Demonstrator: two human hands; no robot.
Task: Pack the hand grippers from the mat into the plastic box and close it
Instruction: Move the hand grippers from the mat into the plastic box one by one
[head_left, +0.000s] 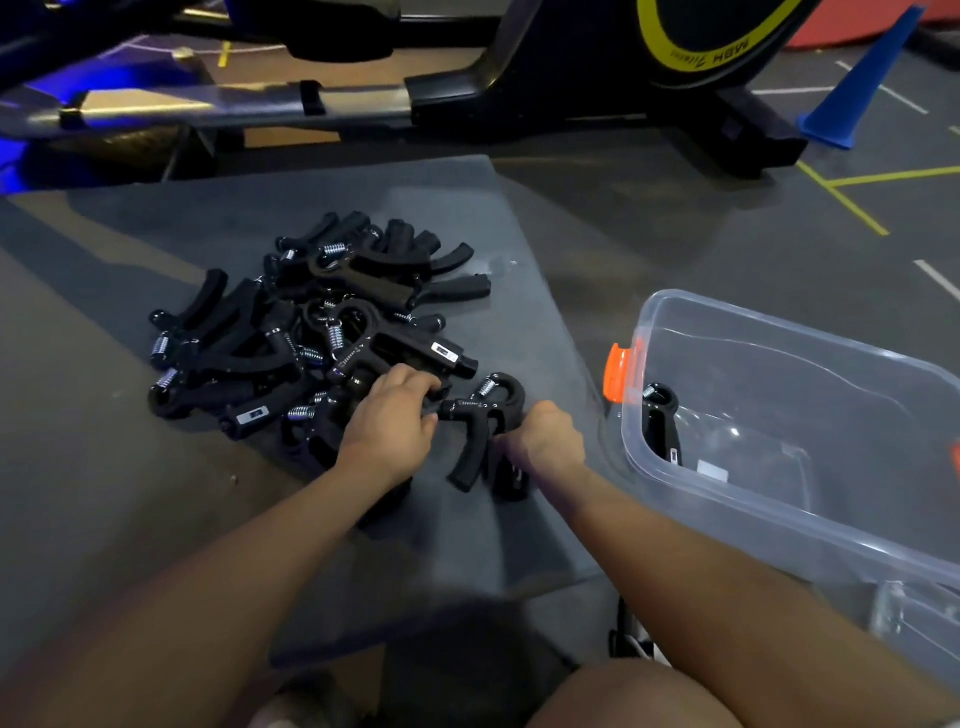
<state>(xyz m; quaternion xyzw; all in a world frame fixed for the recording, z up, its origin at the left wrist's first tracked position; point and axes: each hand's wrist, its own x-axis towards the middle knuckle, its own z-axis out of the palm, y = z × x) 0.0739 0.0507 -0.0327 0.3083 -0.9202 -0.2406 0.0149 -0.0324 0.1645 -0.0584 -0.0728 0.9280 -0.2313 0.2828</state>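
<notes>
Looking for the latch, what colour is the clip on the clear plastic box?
Orange clip, clearest in the head view.

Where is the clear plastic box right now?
The plastic box sits open on the floor at right, beside the mat, one hand gripper inside.

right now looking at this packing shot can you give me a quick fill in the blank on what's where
1. The pile of hand grippers lies on a grey ____.
2. The clear plastic box has an ____ latch on its end.
3. The box already holds ____ hand gripper.
4. Behind the box stands a ____ cone.

Missing words: mat; orange; one; blue
</notes>
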